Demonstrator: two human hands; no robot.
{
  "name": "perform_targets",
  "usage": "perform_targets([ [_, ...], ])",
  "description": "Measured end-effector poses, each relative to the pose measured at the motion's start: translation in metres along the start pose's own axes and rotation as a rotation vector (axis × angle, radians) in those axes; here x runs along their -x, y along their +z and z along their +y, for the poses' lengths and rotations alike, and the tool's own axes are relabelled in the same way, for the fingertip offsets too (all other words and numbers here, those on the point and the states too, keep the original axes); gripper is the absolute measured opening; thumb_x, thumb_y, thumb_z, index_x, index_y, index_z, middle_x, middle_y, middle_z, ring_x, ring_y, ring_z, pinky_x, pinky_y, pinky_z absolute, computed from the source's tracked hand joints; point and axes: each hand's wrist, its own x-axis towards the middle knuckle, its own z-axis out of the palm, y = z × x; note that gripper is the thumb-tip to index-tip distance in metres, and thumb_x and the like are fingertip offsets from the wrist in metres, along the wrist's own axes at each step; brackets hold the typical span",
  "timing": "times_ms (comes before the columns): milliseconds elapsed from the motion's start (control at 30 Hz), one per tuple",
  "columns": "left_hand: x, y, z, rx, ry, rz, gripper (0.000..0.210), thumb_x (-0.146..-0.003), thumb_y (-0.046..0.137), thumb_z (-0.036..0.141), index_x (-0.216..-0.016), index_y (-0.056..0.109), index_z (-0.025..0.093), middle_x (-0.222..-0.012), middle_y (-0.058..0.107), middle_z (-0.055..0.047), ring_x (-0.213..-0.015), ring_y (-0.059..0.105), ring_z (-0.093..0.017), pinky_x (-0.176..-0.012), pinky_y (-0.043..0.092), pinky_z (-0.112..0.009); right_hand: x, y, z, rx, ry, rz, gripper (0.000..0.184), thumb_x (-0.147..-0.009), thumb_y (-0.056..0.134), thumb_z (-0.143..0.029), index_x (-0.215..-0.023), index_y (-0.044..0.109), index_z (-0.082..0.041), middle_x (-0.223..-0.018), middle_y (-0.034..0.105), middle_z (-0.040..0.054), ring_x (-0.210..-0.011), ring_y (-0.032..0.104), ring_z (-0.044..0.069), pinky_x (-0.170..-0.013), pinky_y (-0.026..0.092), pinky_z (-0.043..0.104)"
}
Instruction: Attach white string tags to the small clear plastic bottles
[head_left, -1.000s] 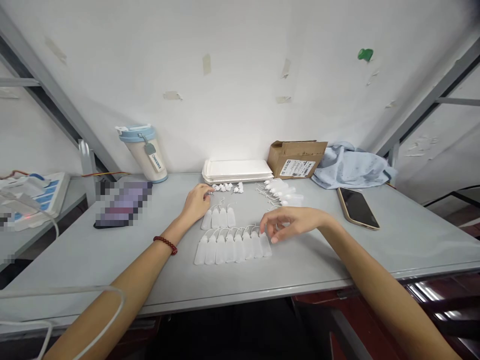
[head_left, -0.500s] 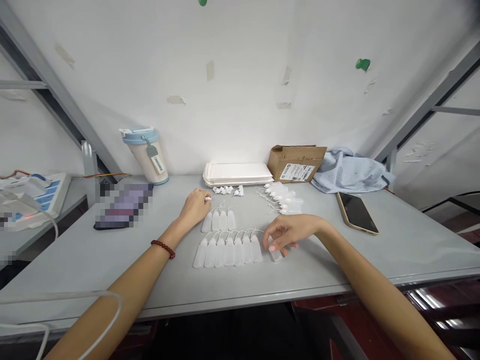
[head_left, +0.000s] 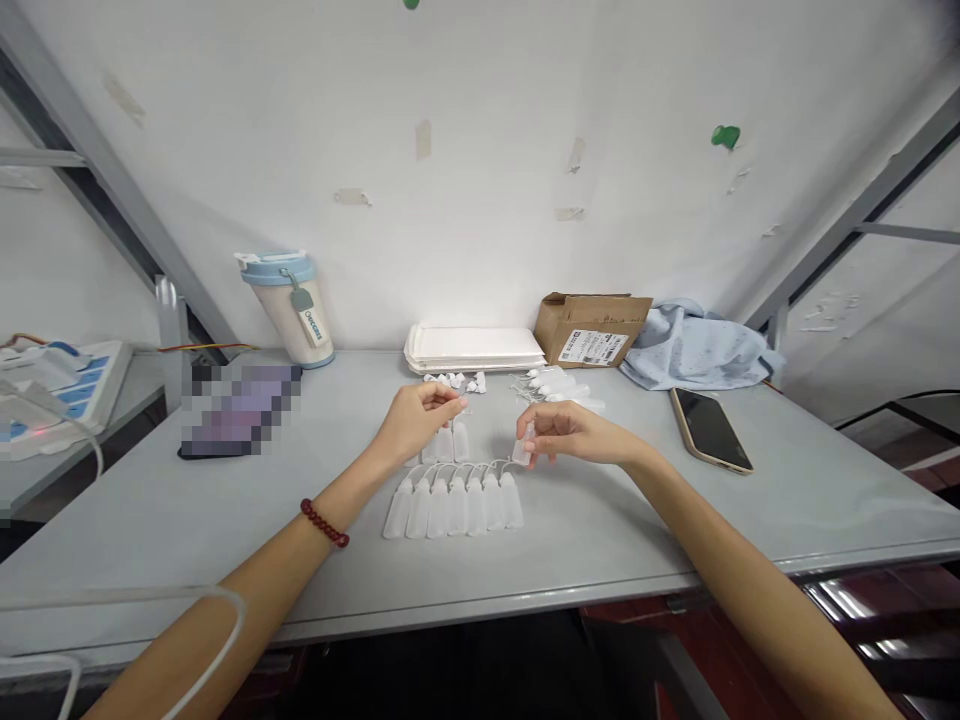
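Right hand [head_left: 571, 432]: thumb and fingers closed on a small translucent squeeze bottle [head_left: 520, 452], raised over the right end of the front row. Left hand [head_left: 415, 420]: thumb and forefinger pinched together, facing the bottle, a gap between the hands; cannot tell whether anything sits in the pinch.

Below: front row of bottles [head_left: 458, 508], count seven, thin curved tubes at their tops. Behind: shorter row [head_left: 460, 442], partly hidden by left hand. Beyond: loose white caps [head_left: 480, 382] before a white tray [head_left: 480, 345]. Behind right hand: bottle cluster [head_left: 551, 378], lying down, near a cardboard box [head_left: 559, 325].

Progress (judged): cluster appears capped, so done; both rows look uncapped, so left.
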Motion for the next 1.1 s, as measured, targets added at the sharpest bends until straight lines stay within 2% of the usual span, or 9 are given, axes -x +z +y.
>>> perform_targets([
  [133, 0.008, 0.009, 0.007, 0.180, -0.054, -0.089, 0.017, -0.065, 0.070, 0.031, -0.072, 0.065, 0.016, -0.071, 0.068, -0.003, -0.069, 0.063, -0.016, -0.071, 0.049, -0.030, -0.006, 0.009, 0.006, 0.088, -0.071, 0.128, 0.019, -0.086, 0.049, -0.037, -0.088, 0.053, -0.019, -0.080, 0.065, 0.0037, -0.071, 0.061, 0.015, -0.059, 0.045, 0.025],
  [267, 0.011, 0.016, 0.006, 0.208, -0.066, -0.134, 0.016, -0.067, 0.068, 0.028, -0.075, 0.064, 0.015, -0.076, 0.069, -0.005, -0.075, 0.065, -0.017, -0.076, 0.050, -0.032, -0.013, 0.016, 0.017, 0.458, -0.189, 0.265, 0.017, -0.089, 0.040, -0.021, -0.091, 0.057, -0.019, -0.087, 0.063, 0.0046, -0.077, 0.056, 0.016, -0.067, 0.042, 0.028],
  [367, 0.011, 0.019, 0.004, 0.188, -0.043, -0.129, 0.016, -0.069, 0.066, 0.029, -0.077, 0.061, 0.016, -0.076, 0.069, -0.005, -0.075, 0.065, -0.018, -0.074, 0.051, -0.033, -0.017, 0.021, 0.023, 0.715, -0.193, 0.268, 0.025, -0.086, 0.039, -0.010, -0.095, 0.060, -0.020, -0.085, 0.058, 0.0059, -0.077, 0.052, 0.017, -0.067, 0.040, 0.027],
  [433, 0.010, 0.020, 0.003, 0.171, -0.034, -0.132, 0.016, -0.070, 0.064, 0.030, -0.077, 0.060, 0.016, -0.076, 0.068, -0.005, -0.074, 0.065, -0.018, -0.070, 0.052, -0.032, -0.018, 0.024, 0.025, 0.783, -0.176, 0.253, 0.028, -0.084, 0.040, -0.007, -0.096, 0.061, -0.020, -0.082, 0.055, 0.0060, -0.076, 0.051, 0.017, -0.065, 0.039, 0.026],
  [667, 0.011, 0.021, 0.004, 0.087, -0.023, -0.129, 0.015, -0.071, 0.062, 0.029, -0.076, 0.059, 0.015, -0.071, 0.063, -0.002, -0.064, 0.060, -0.014, -0.065, 0.049, -0.030, -0.022, 0.030, 0.025, 0.772, -0.177, 0.221, 0.029, -0.086, 0.040, -0.007, -0.097, 0.064, -0.019, -0.084, 0.051, 0.0066, -0.079, 0.050, 0.017, -0.069, 0.040, 0.027],
  [900, 0.011, 0.023, 0.000, 0.145, 0.020, -0.129, 0.017, -0.071, 0.063, 0.027, -0.082, 0.062, 0.014, -0.087, 0.065, -0.005, -0.086, 0.062, -0.018, -0.082, 0.047, -0.033, -0.021, 0.034, 0.021, 0.742, -0.195, 0.239, 0.032, -0.085, 0.038, -0.005, -0.101, 0.062, -0.018, -0.084, 0.050, 0.0065, -0.075, 0.049, 0.016, -0.067, 0.041, 0.028],
  [1100, 0.014, 0.022, 0.010, 0.214, -0.010, -0.082, 0.016, -0.071, 0.065, 0.025, -0.082, 0.063, 0.014, -0.086, 0.066, -0.005, -0.088, 0.062, -0.019, -0.086, 0.046, -0.035, -0.018, 0.036, 0.017, 0.684, -0.226, 0.318, 0.029, -0.086, 0.037, -0.007, -0.101, 0.059, -0.019, -0.088, 0.046, 0.0060, -0.072, 0.048, 0.015, -0.068, 0.041, 0.028],
])
